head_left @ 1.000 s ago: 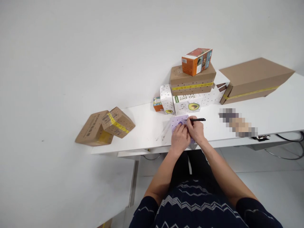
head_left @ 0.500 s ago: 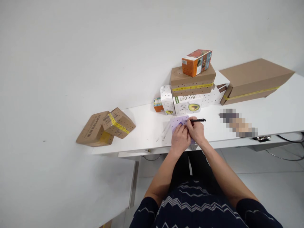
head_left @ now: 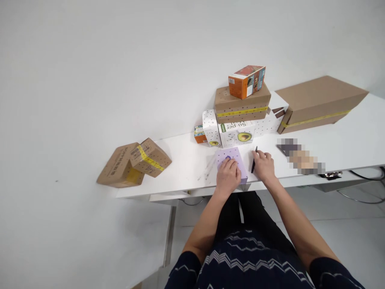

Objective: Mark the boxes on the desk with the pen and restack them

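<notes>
A purple box (head_left: 236,154) with dark dots on its top lies at the table's front edge. My left hand (head_left: 228,176) rests on the box with bent fingers and holds it against the table. To the right of the box, my right hand (head_left: 265,165) is low over the tabletop, its fingers curled. Along its thumb side is a black pen (head_left: 253,163), pinched there and pointing away from me; the thumb's grip is partly hidden.
Behind the purple box stand white avocado-print boxes (head_left: 237,136), a dotted brown carton (head_left: 240,105) and an orange box (head_left: 239,86) on top. A large carton (head_left: 321,104) is at right, two smaller cartons (head_left: 120,160) at left. A blurred patch (head_left: 300,156) lies right of my hand.
My right hand has moved right, off the purple box to the table beside it. The pen has turned from lying sideways to pointing away from me. My left hand has stayed on the box.
</notes>
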The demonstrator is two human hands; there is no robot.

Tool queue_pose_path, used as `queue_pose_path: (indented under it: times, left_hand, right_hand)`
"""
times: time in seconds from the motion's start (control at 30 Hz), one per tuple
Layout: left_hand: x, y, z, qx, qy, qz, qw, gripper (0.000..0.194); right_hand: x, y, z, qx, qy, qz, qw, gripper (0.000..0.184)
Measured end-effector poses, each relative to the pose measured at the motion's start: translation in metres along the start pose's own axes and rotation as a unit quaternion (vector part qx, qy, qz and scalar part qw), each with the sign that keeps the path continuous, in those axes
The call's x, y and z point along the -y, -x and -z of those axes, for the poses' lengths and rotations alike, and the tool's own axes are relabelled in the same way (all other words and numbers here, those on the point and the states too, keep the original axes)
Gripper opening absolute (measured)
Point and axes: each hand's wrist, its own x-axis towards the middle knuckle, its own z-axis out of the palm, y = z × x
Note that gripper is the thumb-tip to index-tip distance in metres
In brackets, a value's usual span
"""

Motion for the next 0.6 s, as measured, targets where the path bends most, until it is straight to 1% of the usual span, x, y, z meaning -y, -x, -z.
queue_pose_path:
  times: [0.03, 0.1, 0.2, 0.27, 0.33, 0.4, 0.47, 0.53, 0.6]
  left_hand:
    - [0.000, 0.000, 0.000, 0.001, 0.002, 0.002, 1.000, 0.028]
    - [0.000, 0.000, 0.000, 0.006, 0.009, 0.005, 1.000, 0.029]
    - [0.000, 0.000, 0.000, 0.009, 0.012, 0.005, 1.000, 0.029]
    - [0.001, 0.000, 0.000, 0.009, 0.011, 0.001, 1.000, 0.029]
    - [0.001, 0.000, 0.000, 0.008, 0.012, -0.002, 1.000, 0.029]
    - [0.001, 0.000, 0.000, 0.006, 0.016, -0.005, 1.000, 0.029]
    - [0.002, 0.000, -0.001, 0.003, 0.013, -0.009, 1.000, 0.029]
    - [0.002, 0.001, -0.001, -0.005, 0.006, -0.017, 1.000, 0.027]
    - [0.003, 0.002, -0.002, -0.016, -0.005, -0.028, 0.999, 0.025]
  right_hand:
    - [-0.001, 0.001, -0.003, 0.011, 0.031, 0.005, 0.999, 0.046]
    - [-0.001, 0.003, -0.008, 0.018, 0.057, 0.013, 0.998, 0.048]
    - [-0.003, 0.004, -0.010, 0.023, 0.045, 0.016, 0.999, 0.051]
    - [-0.012, 0.004, -0.007, 0.020, 0.029, -0.004, 0.999, 0.051]
    - [-0.027, 0.004, -0.001, 0.000, 0.018, -0.052, 0.999, 0.049]
    - [-0.048, 0.003, 0.007, -0.030, 0.017, -0.117, 0.992, 0.049]
    - [-0.072, 0.001, 0.015, -0.046, 0.016, -0.184, 0.982, 0.058]
    - [-0.096, -0.002, 0.021, -0.027, 0.001, -0.239, 0.971, 0.069]
    - [-0.120, -0.005, 0.025, 0.019, -0.024, -0.278, 0.960, 0.079]
